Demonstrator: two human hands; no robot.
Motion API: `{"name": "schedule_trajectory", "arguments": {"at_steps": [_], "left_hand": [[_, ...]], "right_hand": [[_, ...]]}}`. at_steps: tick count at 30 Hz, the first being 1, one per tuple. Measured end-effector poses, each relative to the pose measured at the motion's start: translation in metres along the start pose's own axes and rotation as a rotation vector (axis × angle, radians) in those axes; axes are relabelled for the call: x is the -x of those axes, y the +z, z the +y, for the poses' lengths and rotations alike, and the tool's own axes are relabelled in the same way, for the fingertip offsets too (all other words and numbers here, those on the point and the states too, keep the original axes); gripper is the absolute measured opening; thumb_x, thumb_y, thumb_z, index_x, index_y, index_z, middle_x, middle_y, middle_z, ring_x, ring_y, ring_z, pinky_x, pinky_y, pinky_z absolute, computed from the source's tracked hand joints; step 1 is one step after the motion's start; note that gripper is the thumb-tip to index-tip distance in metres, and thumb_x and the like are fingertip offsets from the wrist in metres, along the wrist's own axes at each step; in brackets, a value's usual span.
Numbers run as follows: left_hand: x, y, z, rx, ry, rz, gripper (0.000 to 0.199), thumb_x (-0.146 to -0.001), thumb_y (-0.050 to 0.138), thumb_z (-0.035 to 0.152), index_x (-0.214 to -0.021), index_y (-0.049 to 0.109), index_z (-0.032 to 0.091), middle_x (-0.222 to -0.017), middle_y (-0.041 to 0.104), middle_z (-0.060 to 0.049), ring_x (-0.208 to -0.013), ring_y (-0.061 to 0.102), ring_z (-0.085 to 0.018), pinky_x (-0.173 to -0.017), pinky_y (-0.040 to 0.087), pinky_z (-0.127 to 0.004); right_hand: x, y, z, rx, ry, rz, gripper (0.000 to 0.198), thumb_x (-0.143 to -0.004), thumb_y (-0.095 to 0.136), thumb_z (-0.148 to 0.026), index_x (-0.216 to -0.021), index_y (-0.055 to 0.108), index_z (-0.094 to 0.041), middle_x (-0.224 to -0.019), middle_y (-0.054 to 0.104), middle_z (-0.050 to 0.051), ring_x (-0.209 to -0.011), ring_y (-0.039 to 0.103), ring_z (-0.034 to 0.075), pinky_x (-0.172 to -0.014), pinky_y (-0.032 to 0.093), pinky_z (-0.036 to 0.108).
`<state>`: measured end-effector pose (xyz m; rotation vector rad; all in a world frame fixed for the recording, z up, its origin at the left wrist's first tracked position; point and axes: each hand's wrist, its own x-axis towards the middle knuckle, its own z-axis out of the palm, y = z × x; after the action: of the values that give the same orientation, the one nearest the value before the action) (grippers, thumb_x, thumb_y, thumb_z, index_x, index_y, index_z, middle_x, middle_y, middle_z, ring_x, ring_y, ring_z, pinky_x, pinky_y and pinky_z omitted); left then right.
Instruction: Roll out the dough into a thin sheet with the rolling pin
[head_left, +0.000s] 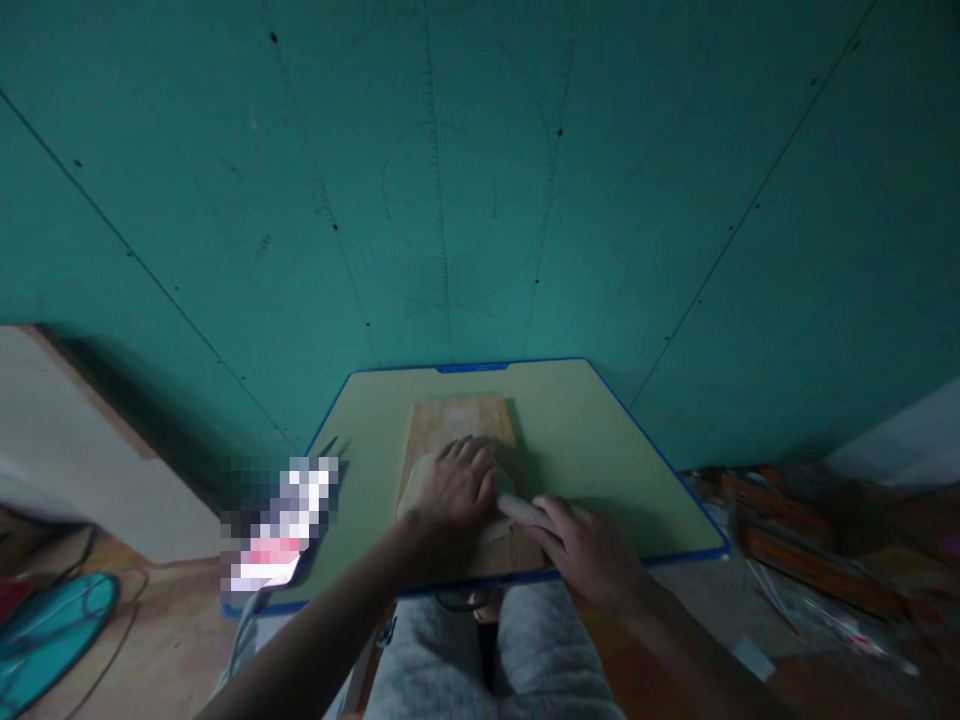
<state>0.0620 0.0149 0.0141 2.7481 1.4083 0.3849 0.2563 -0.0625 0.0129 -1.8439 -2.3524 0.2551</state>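
Note:
A light wooden board (459, 412) lies lengthwise on the small table. On it is a pale, flat sheet (414, 490) that looks like dough, partly covered by my left hand (461, 485). That hand lies palm down with its fingers stretched forward. My right hand (574, 535), beside the board's near right corner, is closed around a pale rod (525, 512) that looks like a rolling pin. The rod's far end points toward my left hand and reaches the sheet's right side. My left palm hides what lies under it.
The table (622, 450) has a pale green top and blue rim, close to a green wall (480, 200). At its left edge is a pixelated object (281, 530) with a dark pointed tip (328, 447) beyond it. Wooden pieces (810, 560) and clutter lie on the floor at right.

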Motion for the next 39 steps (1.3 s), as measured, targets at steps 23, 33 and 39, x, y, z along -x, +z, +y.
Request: {"name": "schedule_trajectory", "arguments": {"at_steps": [23,33,39], "left_hand": [[-0.075,0.022,0.006,-0.072,-0.04,-0.078,0.063,-0.092,0.042,0.058,-0.14,0.05,0.018,-0.151,0.041,-0.014,-0.142,0.032,-0.033,-0.115,0.027,-0.052],[-0.059,0.017,0.006,-0.088,-0.036,-0.063,0.059,-0.093,0.043,0.052,-0.14,0.05,0.017,-0.15,0.043,-0.015,-0.142,0.033,-0.033,-0.116,0.026,-0.051],[-0.107,0.025,0.007,-0.029,-0.101,-0.218,0.071,-0.095,0.026,0.064,-0.147,0.039,0.018,-0.158,0.029,-0.014,-0.148,0.02,-0.03,-0.119,0.016,-0.054]], "right_hand": [[-0.016,-0.001,0.02,0.11,0.149,-0.159,0.04,-0.096,0.041,-0.055,-0.099,0.064,-0.021,-0.078,0.074,0.008,-0.066,0.071,0.021,-0.049,0.032,0.026],[-0.014,-0.004,0.013,0.077,0.139,-0.162,0.042,-0.099,0.037,-0.05,-0.1,0.064,-0.019,-0.079,0.074,0.01,-0.071,0.072,0.025,-0.052,0.037,0.028],[-0.026,-0.009,0.037,-0.005,0.067,-0.338,0.046,-0.101,0.03,-0.044,-0.107,0.07,-0.021,-0.082,0.073,0.01,-0.072,0.069,0.021,-0.056,0.039,0.026]]}}
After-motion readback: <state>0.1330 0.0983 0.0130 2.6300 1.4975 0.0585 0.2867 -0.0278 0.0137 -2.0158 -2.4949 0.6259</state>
